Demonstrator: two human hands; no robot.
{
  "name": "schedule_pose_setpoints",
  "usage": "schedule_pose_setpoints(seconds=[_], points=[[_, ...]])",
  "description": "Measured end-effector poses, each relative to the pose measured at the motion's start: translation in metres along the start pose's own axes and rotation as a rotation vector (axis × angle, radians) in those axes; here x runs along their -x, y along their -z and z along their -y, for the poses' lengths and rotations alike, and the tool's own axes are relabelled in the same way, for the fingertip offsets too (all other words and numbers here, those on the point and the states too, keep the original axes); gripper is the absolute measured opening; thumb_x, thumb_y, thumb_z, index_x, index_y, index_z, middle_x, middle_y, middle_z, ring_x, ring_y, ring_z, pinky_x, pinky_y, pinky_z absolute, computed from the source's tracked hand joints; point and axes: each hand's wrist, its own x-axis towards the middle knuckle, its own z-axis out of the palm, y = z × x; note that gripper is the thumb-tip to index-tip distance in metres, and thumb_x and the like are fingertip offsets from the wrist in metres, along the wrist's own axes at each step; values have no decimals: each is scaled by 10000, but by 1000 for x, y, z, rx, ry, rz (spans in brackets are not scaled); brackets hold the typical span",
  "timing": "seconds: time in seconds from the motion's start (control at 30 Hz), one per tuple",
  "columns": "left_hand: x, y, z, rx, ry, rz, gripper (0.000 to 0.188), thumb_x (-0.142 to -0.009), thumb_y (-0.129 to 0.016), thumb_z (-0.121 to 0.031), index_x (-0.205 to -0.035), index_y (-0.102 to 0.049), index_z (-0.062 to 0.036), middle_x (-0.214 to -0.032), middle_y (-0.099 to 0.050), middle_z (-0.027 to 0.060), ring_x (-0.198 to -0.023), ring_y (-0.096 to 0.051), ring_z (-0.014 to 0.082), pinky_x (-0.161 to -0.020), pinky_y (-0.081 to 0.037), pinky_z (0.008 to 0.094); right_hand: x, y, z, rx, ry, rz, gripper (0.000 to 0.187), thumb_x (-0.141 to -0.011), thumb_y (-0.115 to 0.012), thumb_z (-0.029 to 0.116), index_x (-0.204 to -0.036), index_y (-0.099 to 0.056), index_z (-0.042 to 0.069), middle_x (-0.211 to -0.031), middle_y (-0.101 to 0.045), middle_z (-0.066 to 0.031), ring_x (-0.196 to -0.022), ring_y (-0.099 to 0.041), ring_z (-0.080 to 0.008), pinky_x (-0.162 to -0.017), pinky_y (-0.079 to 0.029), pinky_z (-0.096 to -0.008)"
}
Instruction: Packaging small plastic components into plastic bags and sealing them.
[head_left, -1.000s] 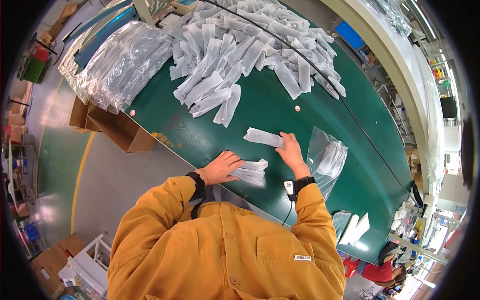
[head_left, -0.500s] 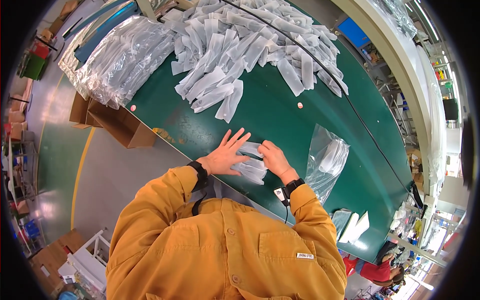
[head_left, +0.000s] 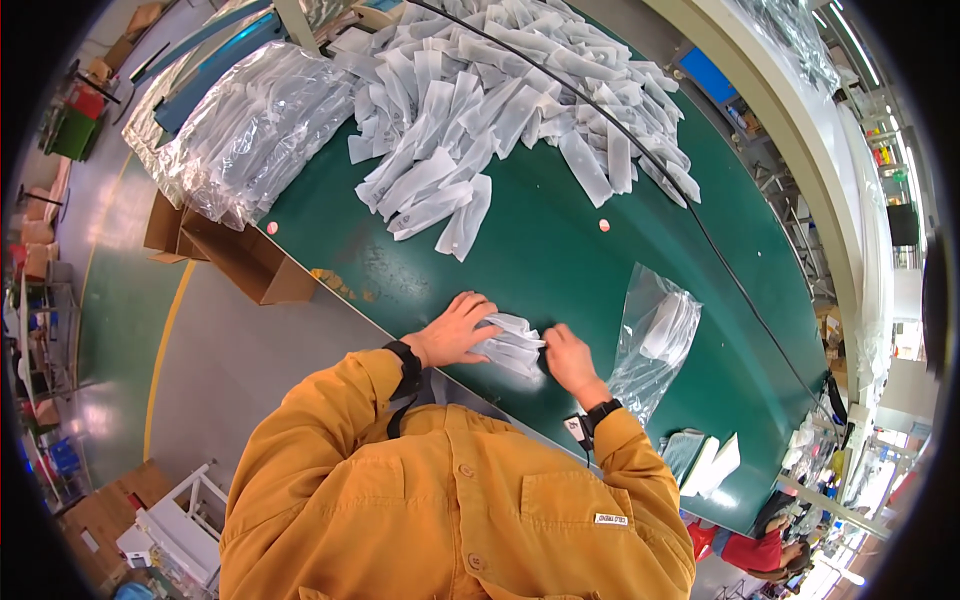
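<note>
On the near edge of the green table lies a small bundle of translucent white plastic sleeves. My left hand is closed over the bundle's left end, fingers on the far side and thumb toward me. My right hand has its fingers curled in a pinch at the bundle's right end; the fingertips are partly hidden, and they seem to grip the sleeve ends. To the right of my right hand lies a clear plastic bag with some of the same white sleeves in it.
A large loose pile of sleeves covers the far part of the green table. Big filled clear bags stand at the far left, above an open cardboard box. A black cable crosses the table. White pieces lie at right.
My left hand has gone from spread fingers to closed over the bundle's left end. My right hand has moved right and nearer me, and the sleeves are drawn together.
</note>
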Motion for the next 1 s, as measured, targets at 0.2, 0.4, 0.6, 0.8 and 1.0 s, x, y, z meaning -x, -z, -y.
schedule_pose_setpoints(seconds=[0.2, 0.4, 0.6, 0.8, 1.0], points=[[7, -1, -2, -48, 18, -1, 647, -667, -819, -302, -1217, -541, -104, -1265, -464, 149, -1207, -415, 367, -1071, -328, 510, -100, 34, 14, 83, 136, -203, 350, -771, -566, -46, -1094, -617, 78, -1178, -596, -113, -962, -631, -325, -787, -536, -397], [20, -13, -1, 92, 137, -22, 758, -629, -841, -304, -1280, -514, -91, -1273, -461, 145, -1214, -411, 371, -1084, -317, 519, -240, -9, 29, 165, 333, -103, 477, -749, -556, -74, -1199, -572, 83, -1251, -564, -165, -1043, -593, -356, -910, -489, -418], [29, 7, 2, 61, 196, -145, 813, -577, -866, -322, -1280, -524, -98, -1317, -427, 160, -1277, -371, 395, -1120, -263, 539, -222, -26, 3, -55, 118, -29, 274, -730, -584, -67, -981, -556, 40, -1043, -577, -176, -926, -579, -394, -797, -493, -461], [2, 47, -1, -78, 292, -134, 790, -529, -888, -333, -1218, -561, -126, -1375, -362, 202, -1351, -289, 444, -1129, -225, 584, -140, -18, 7, -157, 18, -46, 211, -701, -586, -79, -864, -504, 27, -908, -546, -154, -859, -570, -396, -715, -489, -461], [-6, 24, 30, 83, 224, -50, 764, -534, -890, -321, -1197, -561, -132, -1373, -354, 218, -1325, -292, 485, -1116, -253, 582, -107, -9, -2, -36, 246, -56, 213, -687, -619, -34, -863, -516, 30, -922, -537, -143, -910, -568, -369, -761, -492, -429]])
